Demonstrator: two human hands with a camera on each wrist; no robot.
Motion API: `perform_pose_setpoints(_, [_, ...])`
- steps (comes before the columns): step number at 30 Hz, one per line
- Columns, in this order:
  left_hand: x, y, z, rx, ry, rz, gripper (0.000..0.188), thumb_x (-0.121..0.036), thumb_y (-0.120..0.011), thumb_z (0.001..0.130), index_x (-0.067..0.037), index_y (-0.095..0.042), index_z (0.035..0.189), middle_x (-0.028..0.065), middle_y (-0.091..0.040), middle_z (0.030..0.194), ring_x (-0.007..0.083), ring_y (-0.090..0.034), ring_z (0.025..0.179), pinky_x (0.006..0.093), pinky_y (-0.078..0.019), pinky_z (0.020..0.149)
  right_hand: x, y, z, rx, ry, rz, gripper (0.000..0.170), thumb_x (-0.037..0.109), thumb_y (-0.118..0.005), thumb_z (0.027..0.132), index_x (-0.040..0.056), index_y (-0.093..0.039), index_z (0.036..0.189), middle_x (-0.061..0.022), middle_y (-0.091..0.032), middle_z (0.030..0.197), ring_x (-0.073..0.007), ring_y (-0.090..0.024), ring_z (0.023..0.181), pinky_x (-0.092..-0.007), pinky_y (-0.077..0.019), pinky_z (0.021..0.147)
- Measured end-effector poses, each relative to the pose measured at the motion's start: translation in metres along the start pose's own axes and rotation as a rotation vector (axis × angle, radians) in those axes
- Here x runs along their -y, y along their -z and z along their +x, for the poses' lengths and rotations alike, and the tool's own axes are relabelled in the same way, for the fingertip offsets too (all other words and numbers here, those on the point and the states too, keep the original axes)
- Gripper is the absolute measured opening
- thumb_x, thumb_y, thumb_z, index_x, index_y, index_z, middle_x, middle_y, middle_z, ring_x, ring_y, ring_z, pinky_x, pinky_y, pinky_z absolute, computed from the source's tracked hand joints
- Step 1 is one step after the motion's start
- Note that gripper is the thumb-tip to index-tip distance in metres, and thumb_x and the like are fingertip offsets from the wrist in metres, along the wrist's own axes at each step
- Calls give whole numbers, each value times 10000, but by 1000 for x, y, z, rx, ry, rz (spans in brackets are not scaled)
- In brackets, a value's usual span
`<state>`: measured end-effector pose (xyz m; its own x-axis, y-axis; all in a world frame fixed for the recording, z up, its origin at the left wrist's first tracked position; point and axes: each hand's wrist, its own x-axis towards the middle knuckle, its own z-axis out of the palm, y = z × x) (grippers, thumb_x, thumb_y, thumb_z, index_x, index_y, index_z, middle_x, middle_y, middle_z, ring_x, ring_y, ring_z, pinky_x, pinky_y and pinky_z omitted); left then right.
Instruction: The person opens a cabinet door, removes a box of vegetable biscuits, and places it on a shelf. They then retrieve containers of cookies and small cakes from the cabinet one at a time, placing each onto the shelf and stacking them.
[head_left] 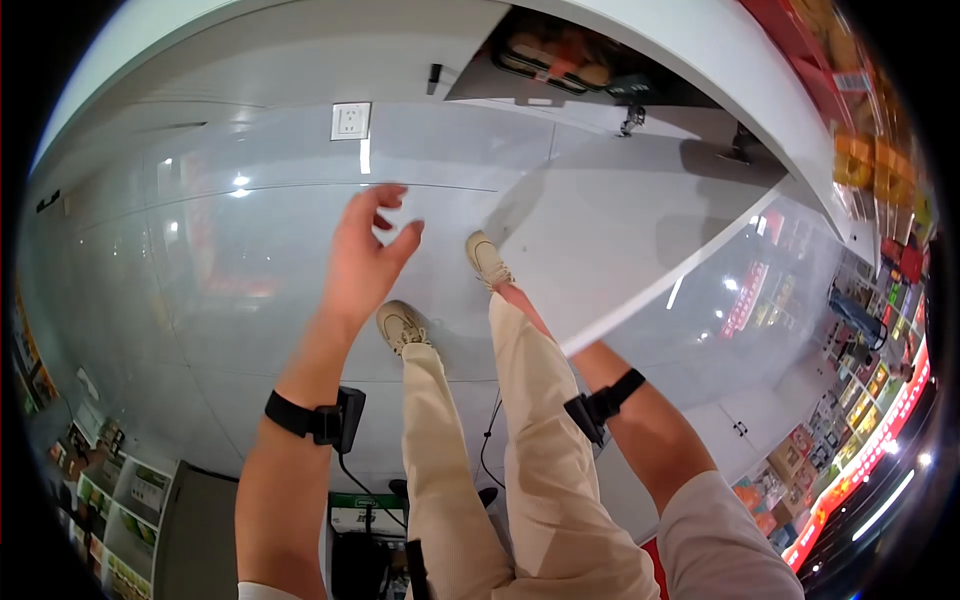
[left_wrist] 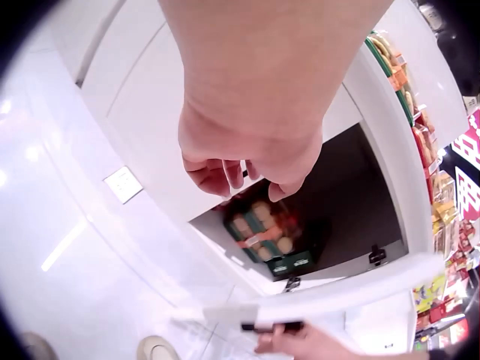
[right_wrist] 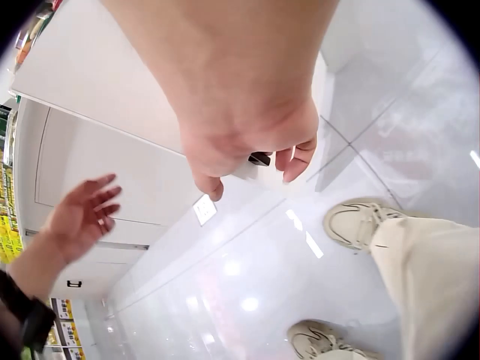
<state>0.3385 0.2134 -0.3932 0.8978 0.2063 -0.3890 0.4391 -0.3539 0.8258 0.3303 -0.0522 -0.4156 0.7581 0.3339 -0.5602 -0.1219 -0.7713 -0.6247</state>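
A white cabinet door stands swung out from a low cabinet under a counter. My right hand is at the free edge of this door, its fingers curled round the small black handle. In the head view the door hides that hand, leaving only the wrist and forearm. My left hand is held in the air before the cabinet front, fingers loosely bent and nothing in them. Inside the dark opening lies a green-edged pack of round tan items, with an orange band across it.
A white wall socket sits low on the cabinet base. Packaged goods line the countertop at the right. My shoes stand on glossy tiles, close to the door. Shelves with goods are behind at the left.
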Motion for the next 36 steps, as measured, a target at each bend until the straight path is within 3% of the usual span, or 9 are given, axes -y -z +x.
perform_pose_setpoints(2, [-26, -4, 27, -7, -46, -12, 371, -130, -706, 843, -49, -593, 1187, 33, -605, 1049, 120, -538, 829, 257, -470, 664, -58, -18, -34, -32, 4, 315, 487, 409, -691, 876, 18, -624, 1159, -97, -646, 1080, -217, -592, 1023, -329, -467, 882])
perform_pose_setpoints(7, [-87, -3, 72, -150, 148, -274, 724, -328, -741, 808, -17, -441, 1388, 123, -553, 1331, 188, -570, 1068, 316, -483, 847, -95, 3, -97, -91, -293, 190, 503, 409, -682, 888, 15, -608, 1192, -96, -630, 1143, -227, -581, 1051, -343, -451, 920])
perform_pose_setpoints(17, [-48, -32, 107, 157, 275, -204, 955, -303, -725, 765, -31, -219, 1527, 136, -334, 1546, 271, -452, 1312, 375, -399, 1030, -187, 29, -147, -330, -643, 136, 533, 411, -665, 908, 10, -580, 1250, -93, -602, 1254, -245, -562, 1101, -367, -422, 990])
perform_pose_setpoints(19, [-43, -40, 107, 166, 285, -227, 962, -294, -723, 767, -35, -201, 1532, 132, -332, 1548, 265, -456, 1307, 377, -397, 1029, -214, 25, -152, -516, -697, 231, 483, 476, -664, 886, 37, -624, 1082, -44, -611, 953, -134, -558, 843, -282, -477, 686])
perform_pose_setpoints(21, [-40, -46, 109, 178, 290, -251, 970, -286, -722, 770, -39, -183, 1537, 128, -330, 1550, 259, -459, 1302, 378, -396, 1027, -219, 29, -155, -540, -698, 228, 470, 479, -662, 887, 44, -622, 1060, -35, -597, 929, -125, -540, 809, -281, -464, 648])
perform_pose_setpoints(26, [-45, -51, 122, 81, 283, -266, 987, -239, -737, 754, -38, -167, 1536, 114, -519, 1388, 230, -545, 1158, 372, -438, 947, -193, 47, -148, -526, -824, 381, 473, 499, -663, 879, 59, -623, 1049, -12, -596, 942, -120, -530, 806, -285, -443, 635])
perform_pose_setpoints(30, [-33, -43, 124, 181, 359, -216, 899, -255, -739, 763, -13, -249, 1477, 105, -648, 1144, 222, -620, 923, 352, -479, 824, -193, 43, -142, -612, -999, 651, 554, 443, -648, 900, 123, -476, 1317, -18, -581, 1116, -139, -535, 867, -309, -433, 662])
perform_pose_setpoints(32, [-6, -49, 109, 166, 315, 53, 637, -214, -736, 760, -10, -469, 1301, 124, -662, 1026, 246, -635, 953, 354, -494, 855, -186, 41, -134, -628, -1058, 711, 623, 408, -640, 914, 146, -393, 1422, -28, -567, 1180, -146, -533, 882, -310, -429, 659])
perform_pose_setpoints(36, [52, -42, 33, 221, 189, 327, 475, -372, -763, 802, 17, -587, 1010, 132, -658, 994, 277, -633, 923, 376, -496, 804, -182, 27, -126, -591, -1113, 774, 612, 420, -634, 903, 198, -357, 1402, -33, -547, 1234, -179, -535, 930, -367, -426, 729])
